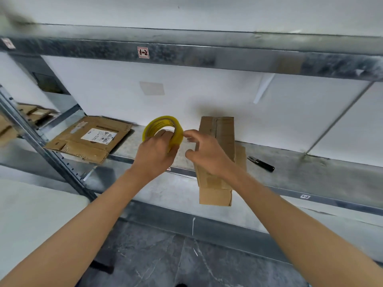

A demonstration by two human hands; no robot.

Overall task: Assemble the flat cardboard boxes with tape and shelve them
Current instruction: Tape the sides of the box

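My left hand [155, 152] holds a yellow roll of clear tape [160, 125] upright, fingers through its core, above the metal shelf [310, 168]. My right hand [204, 151] hovers just right of the roll, fingers curled with the tips close to the roll's edge; whether it pinches the tape end I cannot tell. Behind and below the right hand a flattened plain cardboard box [217, 160] lies on the shelf and overhangs its front edge. A second flattened box [89, 137] with a white shipping label lies at the shelf's left end.
Small black snips [261, 163] lie on the shelf right of the plain box. An upper shelf beam [186, 56] runs overhead. More flat cardboard [31, 114] sits in the bay at far left behind a steel upright [41, 146]. Dark floor lies below.
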